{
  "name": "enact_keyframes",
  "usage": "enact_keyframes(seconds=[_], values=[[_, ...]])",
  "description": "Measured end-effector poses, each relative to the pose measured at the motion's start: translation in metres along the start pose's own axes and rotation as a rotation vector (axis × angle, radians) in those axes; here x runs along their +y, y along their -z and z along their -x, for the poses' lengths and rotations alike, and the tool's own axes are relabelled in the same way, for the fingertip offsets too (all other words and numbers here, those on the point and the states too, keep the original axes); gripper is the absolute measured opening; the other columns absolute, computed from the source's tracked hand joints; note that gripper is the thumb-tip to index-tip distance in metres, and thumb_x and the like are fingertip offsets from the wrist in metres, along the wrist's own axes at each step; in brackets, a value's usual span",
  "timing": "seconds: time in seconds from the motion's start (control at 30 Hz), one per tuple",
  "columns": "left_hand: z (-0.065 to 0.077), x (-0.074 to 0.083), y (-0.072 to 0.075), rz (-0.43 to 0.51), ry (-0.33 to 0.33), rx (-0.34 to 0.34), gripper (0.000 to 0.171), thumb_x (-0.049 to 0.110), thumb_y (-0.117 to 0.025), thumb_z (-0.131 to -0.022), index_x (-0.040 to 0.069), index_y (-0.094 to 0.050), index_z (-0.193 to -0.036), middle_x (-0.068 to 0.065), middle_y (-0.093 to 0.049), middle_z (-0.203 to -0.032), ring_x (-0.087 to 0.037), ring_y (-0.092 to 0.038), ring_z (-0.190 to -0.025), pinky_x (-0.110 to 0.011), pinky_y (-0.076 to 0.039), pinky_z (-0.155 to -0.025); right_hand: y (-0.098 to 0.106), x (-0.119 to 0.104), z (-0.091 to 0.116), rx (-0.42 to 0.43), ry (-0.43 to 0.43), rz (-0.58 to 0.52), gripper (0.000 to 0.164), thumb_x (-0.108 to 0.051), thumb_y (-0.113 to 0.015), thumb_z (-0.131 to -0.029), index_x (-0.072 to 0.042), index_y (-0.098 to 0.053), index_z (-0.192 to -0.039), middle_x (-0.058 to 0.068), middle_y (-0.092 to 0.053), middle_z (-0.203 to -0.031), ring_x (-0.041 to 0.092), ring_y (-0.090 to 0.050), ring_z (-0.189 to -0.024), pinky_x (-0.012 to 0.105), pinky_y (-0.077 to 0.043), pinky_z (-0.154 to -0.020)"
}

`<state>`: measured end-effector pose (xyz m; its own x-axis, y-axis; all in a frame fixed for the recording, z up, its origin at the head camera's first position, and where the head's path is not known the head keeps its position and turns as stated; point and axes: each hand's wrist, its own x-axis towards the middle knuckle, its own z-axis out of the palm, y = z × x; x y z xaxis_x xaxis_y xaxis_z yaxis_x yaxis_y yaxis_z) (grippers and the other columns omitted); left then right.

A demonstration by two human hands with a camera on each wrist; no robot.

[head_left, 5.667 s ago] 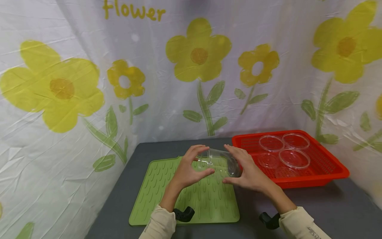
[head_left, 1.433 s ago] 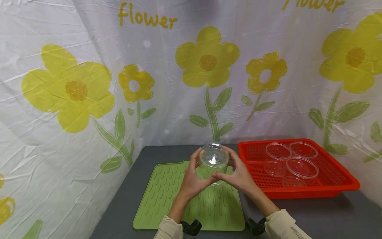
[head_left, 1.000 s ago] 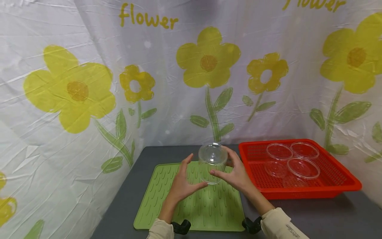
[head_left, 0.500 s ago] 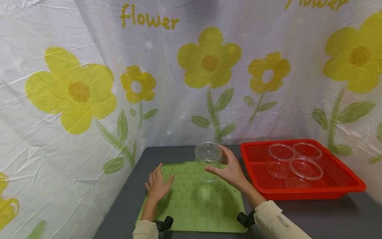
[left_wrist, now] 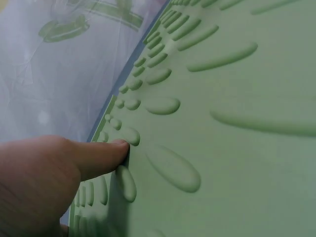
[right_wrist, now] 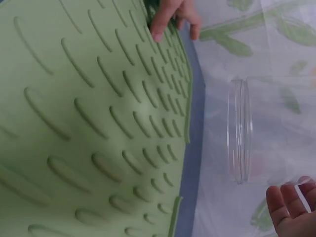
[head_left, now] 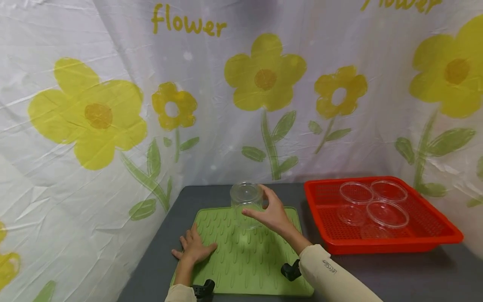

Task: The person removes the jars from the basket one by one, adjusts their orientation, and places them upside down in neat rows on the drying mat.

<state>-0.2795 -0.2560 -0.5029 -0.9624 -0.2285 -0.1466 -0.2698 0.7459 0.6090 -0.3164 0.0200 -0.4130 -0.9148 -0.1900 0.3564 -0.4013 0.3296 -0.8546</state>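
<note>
My right hand [head_left: 273,214] grips a clear plastic jar [head_left: 246,205] from its right side, above the far part of a green ridged mat [head_left: 260,260]. Seen from the right wrist, a double-ridged rim [right_wrist: 239,131] circles the end of the jar nearer the mat, and some fingers [right_wrist: 291,205] are at its side. I see nothing inside the jar. My left hand [head_left: 194,248] lies with spread fingers at the mat's left edge. In the left wrist view its thumb [left_wrist: 101,155] touches the mat; the other fingers are mostly out of that view.
A red slotted basket [head_left: 381,246] stands to the right of the mat, with 3 clear round containers [head_left: 388,214] in it. A dark grey table [head_left: 151,268] lies beneath everything. Behind hangs a white flower-print curtain [head_left: 211,138].
My left hand has let go of the jar and come down onto the mat's left edge. The right hand has carried the jar leftward. Earlier, both hands held it sideways.
</note>
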Motion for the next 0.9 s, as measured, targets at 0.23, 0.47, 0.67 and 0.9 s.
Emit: enact_keyframes(seconds=[0.23,0.47,0.67,0.9], values=[[0.002,-0.002,0.000,-0.030,0.024,-0.002,0.116,0.052,-0.073,-0.079,0.008,0.001,-0.155,-0.032,0.002,-0.157,-0.056,0.011,-0.142,-0.080,0.019,-0.098,-0.032,0.002,-0.009,-0.051,0.005,0.034,0.088,-0.048,-0.083,-0.070,-0.027,-0.040,-0.145,0.001,-0.054,-0.131,0.024,-0.051,-0.118,0.050,-0.047,-0.095],[0.001,0.001,0.003,-0.026,0.074,-0.018,0.117,0.056,-0.073,-0.078,0.011,0.001,-0.156,-0.026,0.002,-0.160,-0.054,0.014,-0.142,-0.081,0.026,-0.091,-0.056,-0.002,-0.019,-0.098,-0.009,0.036,0.089,-0.046,-0.082,-0.073,-0.024,-0.038,-0.147,0.005,-0.053,-0.134,0.028,-0.049,-0.123,0.051,-0.046,-0.097],[0.002,0.000,0.004,-0.026,0.082,-0.020,0.115,0.056,-0.074,-0.077,0.010,-0.003,-0.156,-0.026,0.002,-0.160,-0.054,0.015,-0.142,-0.081,0.025,-0.091,-0.074,0.004,-0.028,-0.153,-0.034,0.013,0.089,-0.043,-0.081,-0.076,-0.019,-0.035,-0.148,0.007,-0.049,-0.141,0.029,-0.047,-0.129,0.052,-0.046,-0.099],[0.003,0.001,0.003,-0.021,0.070,-0.018,0.117,0.057,-0.073,-0.077,0.006,-0.003,-0.156,-0.026,0.000,-0.159,-0.056,0.016,-0.141,-0.082,0.025,-0.090,-0.100,0.008,-0.030,-0.184,-0.076,-0.025,0.091,-0.042,-0.080,-0.078,-0.012,-0.033,-0.149,0.013,-0.045,-0.146,0.032,-0.047,-0.132,0.051,-0.046,-0.102]])
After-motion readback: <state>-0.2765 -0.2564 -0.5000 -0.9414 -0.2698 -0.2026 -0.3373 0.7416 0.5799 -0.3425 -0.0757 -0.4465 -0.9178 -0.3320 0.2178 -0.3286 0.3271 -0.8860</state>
